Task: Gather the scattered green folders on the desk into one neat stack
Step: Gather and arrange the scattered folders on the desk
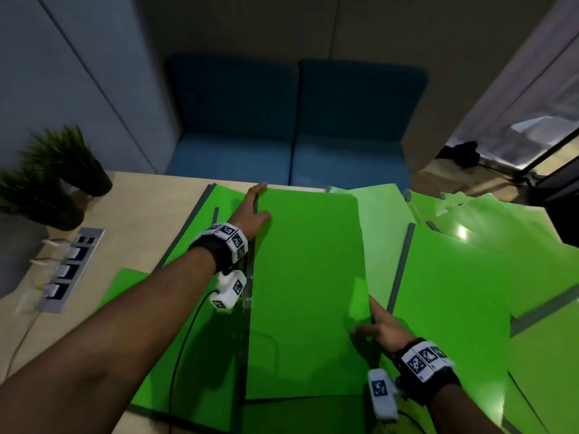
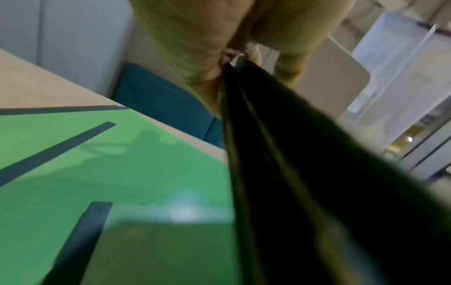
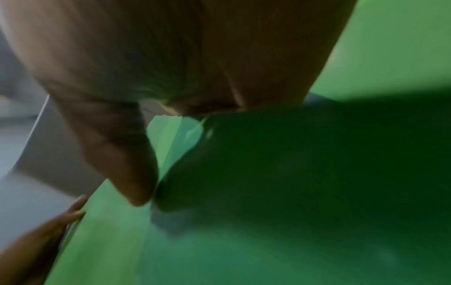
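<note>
A bright green folder [image 1: 308,292] lies lengthwise over the middle of the desk, held between both hands. My left hand [image 1: 255,208] grips its far left edge, thumb on top and a finger along the spine; in the left wrist view that edge [image 2: 280,173] runs dark out of the hand [image 2: 214,63]. My right hand [image 1: 376,324] pinches the near right edge, and its thumb [image 3: 127,164] presses on the folder [image 3: 268,192]. More green folders lie under it at the left [image 1: 200,355] and spread out on the right [image 1: 454,292], overlapping at angles.
The wooden desk [image 1: 150,208] carries two potted plants [image 1: 62,170] at the far left and a sunken socket strip [image 1: 69,270] with plugs and cables. A blue sofa [image 1: 294,120] stands beyond the far edge. Cables run from both wrist cameras.
</note>
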{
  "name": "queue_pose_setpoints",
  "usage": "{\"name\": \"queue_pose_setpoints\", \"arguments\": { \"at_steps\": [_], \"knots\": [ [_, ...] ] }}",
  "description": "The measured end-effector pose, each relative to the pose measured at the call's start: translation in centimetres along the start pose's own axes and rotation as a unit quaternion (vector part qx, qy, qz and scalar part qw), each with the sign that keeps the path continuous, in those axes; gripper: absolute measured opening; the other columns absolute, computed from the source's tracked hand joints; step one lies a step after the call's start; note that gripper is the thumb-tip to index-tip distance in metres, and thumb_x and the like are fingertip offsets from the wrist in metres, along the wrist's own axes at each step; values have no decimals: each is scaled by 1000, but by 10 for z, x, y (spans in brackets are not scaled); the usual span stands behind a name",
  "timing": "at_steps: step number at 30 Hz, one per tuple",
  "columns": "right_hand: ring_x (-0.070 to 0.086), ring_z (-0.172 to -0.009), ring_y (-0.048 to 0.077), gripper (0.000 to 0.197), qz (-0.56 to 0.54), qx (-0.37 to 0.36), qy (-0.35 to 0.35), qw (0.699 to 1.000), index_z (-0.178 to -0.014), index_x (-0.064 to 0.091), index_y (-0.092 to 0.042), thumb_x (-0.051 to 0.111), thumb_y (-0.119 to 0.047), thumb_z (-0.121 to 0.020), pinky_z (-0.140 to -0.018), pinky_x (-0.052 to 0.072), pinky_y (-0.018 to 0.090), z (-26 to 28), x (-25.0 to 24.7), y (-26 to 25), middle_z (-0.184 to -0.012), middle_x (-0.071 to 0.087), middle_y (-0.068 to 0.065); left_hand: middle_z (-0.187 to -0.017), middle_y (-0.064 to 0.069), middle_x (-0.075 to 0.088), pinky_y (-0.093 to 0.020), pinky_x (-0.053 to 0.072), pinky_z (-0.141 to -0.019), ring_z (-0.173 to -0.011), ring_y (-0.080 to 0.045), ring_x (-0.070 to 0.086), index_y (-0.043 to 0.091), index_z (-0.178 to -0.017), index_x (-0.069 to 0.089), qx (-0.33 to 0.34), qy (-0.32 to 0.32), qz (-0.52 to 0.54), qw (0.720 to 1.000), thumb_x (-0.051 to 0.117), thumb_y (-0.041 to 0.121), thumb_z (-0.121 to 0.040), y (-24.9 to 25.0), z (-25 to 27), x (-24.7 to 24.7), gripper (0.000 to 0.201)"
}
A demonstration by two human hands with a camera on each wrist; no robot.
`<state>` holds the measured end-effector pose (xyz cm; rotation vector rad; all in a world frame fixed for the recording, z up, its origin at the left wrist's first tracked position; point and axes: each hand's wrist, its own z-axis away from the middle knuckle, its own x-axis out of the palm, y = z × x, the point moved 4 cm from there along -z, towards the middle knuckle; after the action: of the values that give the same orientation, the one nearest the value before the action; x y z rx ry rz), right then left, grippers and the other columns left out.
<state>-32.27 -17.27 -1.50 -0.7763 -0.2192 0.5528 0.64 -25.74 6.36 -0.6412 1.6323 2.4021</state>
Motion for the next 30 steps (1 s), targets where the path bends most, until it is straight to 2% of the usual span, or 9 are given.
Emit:
{"name": "queue_pose_setpoints", "arguments": {
  "at_steps": [2,6,11,13,18,21,23,26,30],
  "knots": [
    [30,-143,27,128,8,8,12,1000,-153,18,-30,83,-55,-46,-117,22,52,0,-3,-1,-159,26,3,-159,-10,19,-25,47,-60,-97,-31,60,40,-149,13,-28,2,-22,999,56,5,-92,-15,-2,6,79],
    [22,-146,29,125,-36,-49,85,994,-152,11,-41,74,-75,-49,-115,21,52,-15,-12,-40,-161,15,10,-157,-5,25,-24,47,-59,-67,-8,50,38,-144,25,-16,-23,-15,999,58,0,-88,-27,0,19,74],
    [27,-143,34,105,65,-135,222,964,-154,-5,-34,60,-58,-76,-112,27,55,-62,-32,-120,-159,20,17,-162,-4,7,-20,48,-61,-99,-17,50,36,-151,8,-12,-40,14,999,57,-9,-85,-16,-2,28,94],
    [31,-141,33,92,106,-172,253,946,-154,-3,-34,59,-47,-88,-112,30,53,-81,-40,-146,-158,23,15,-162,-4,4,-24,52,-68,-101,-16,51,35,-152,6,-3,-42,16,999,58,-11,-83,-13,-5,29,98],
    [49,-125,34,54,278,-167,240,915,-148,30,-37,51,-40,-97,-102,40,44,-117,-36,-158,-138,47,16,-161,-4,15,-29,31,-98,-140,-29,33,33,-151,10,-25,0,1,1000,69,11,-85,-25,-11,26,90],
    [54,-120,34,41,243,-157,246,925,-136,44,-32,54,-37,-96,-100,44,43,-125,-27,-146,-138,52,12,-148,-16,40,-29,42,-83,-109,-33,58,25,-140,26,-74,37,-59,995,70,32,-85,-38,-12,25,70],
    [56,-118,33,37,214,-144,264,930,-129,48,-29,58,-35,-95,-100,45,44,-126,-24,-139,-137,55,8,-132,-19,53,-29,41,-73,-86,-27,56,21,-134,31,-106,31,-86,990,67,41,-85,-48,-11,30,64],
    [57,-116,29,34,210,-126,289,926,-122,52,-19,59,-36,-94,-97,44,36,-123,-23,-124,-131,59,6,-120,-18,58,-32,45,-70,-82,-29,57,23,-133,31,-144,0,-109,984,66,48,-84,-65,0,41,66],
    [58,-117,32,41,171,-126,260,942,-130,42,-26,59,-36,-94,-99,47,44,-115,-21,-97,-138,54,8,-128,-23,56,-38,53,-78,-91,-37,63,28,-139,25,-152,22,-93,984,68,46,-83,-77,12,49,72]
  ]
}}
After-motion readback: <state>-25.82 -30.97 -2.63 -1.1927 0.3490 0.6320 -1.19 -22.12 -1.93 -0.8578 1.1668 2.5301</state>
